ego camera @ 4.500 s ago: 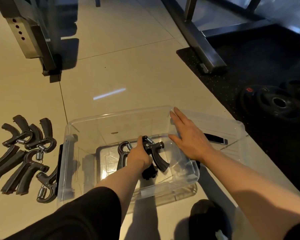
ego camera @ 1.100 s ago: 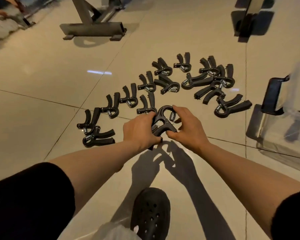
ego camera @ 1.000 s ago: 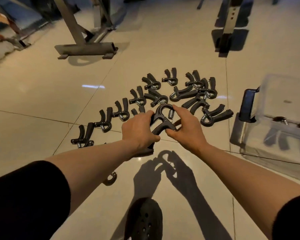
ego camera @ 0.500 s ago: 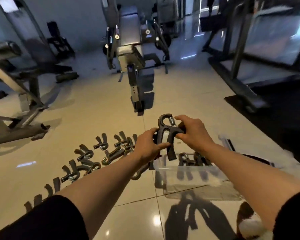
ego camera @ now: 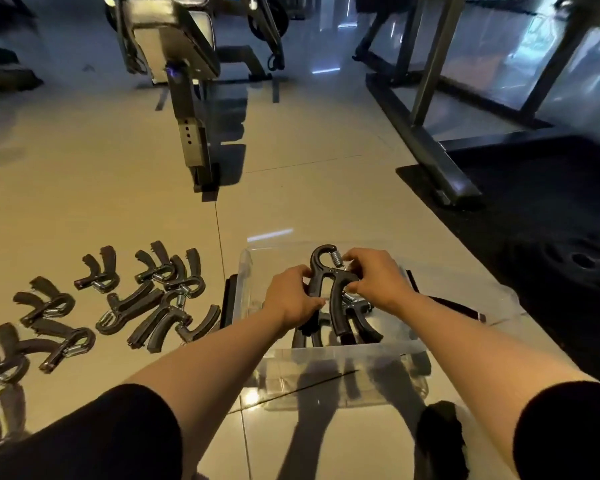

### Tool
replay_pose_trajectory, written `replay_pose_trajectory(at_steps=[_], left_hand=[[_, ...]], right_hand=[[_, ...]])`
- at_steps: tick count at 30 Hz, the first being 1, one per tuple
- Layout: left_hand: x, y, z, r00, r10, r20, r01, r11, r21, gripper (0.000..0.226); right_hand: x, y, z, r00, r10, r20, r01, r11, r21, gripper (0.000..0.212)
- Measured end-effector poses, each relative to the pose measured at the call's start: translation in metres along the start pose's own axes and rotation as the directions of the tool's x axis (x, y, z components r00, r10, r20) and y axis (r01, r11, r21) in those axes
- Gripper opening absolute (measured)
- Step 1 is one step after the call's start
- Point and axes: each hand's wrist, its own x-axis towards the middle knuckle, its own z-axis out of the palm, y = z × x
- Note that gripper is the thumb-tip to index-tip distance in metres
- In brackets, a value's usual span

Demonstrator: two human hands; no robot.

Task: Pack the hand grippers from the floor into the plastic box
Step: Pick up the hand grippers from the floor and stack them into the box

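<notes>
Head view: left hand [ego camera: 293,298] and right hand [ego camera: 378,279] both curl fingers round one hand gripper [ego camera: 329,292], matte black plastic, hooked top, steel coil spring, held above the clear plastic box [ego camera: 354,351]. More grippers lie inside it. Loose grippers [ego camera: 146,299] lie on glossy beige floor tile [ego camera: 84,202] at 9 o'clock. No legible writing.

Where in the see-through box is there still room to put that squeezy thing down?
The far half of the plastic box, between its far wall and the hands, shows bare bottom. The near half is crowded: packed hand grippers lie there. The left hand and right hand hold the hand gripper above it. Left of the box, floor grippers crowd the tiles.
</notes>
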Motion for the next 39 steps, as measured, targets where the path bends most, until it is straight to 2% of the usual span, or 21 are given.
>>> replay_pose_trajectory(at_steps=[8, 11, 14, 18, 25, 31, 39], left_hand=[[0.059, -0.023, 0.009, 0.998, -0.039, 0.044, 0.034, 0.994, 0.105, 0.052], [0.073, -0.043, 0.01, 0.993, -0.095, 0.075, 0.084, 0.987, 0.135, 0.048], [0.083, -0.063, 0.013, 0.981, -0.166, 0.099, 0.15, 0.978, 0.148, 0.045], [0.096, -0.081, 0.024, 0.967, -0.21, 0.147, 0.177, 0.962, 0.209, 0.041], [0.106, -0.095, 0.056, 0.936, -0.313, 0.161, 0.285, 0.943, 0.173, 0.043], [0.112, -0.107, 0.071, 0.932, -0.345, 0.114, 0.308, 0.917, 0.254, 0.035], [0.113, -0.119, 0.077, 0.919, -0.378, 0.11, 0.349, 0.911, 0.218, 0.034]], right_hand=[[0.049, 0.024, 0.029, 0.996, 0.008, 0.086, -0.001, 0.997, -0.08, 0.07], [0.061, 0.03, 0.038, 0.986, -0.068, 0.149, 0.105, 0.962, -0.252, 0.084], [0.069, 0.042, 0.044, 0.969, -0.23, 0.088, 0.244, 0.856, -0.455, 0.093], [0.077, 0.062, 0.052, 0.967, -0.221, 0.124, 0.252, 0.791, -0.557, 0.112], [0.083, 0.065, 0.057, 0.971, -0.224, 0.087, 0.236, 0.828, -0.508, 0.106], [0.085, 0.072, 0.06, 0.967, -0.241, 0.078, 0.249, 0.843, -0.477, 0.106], [0.085, 0.075, 0.065, 0.967, -0.25, 0.049, 0.244, 0.857, -0.453, 0.111]])
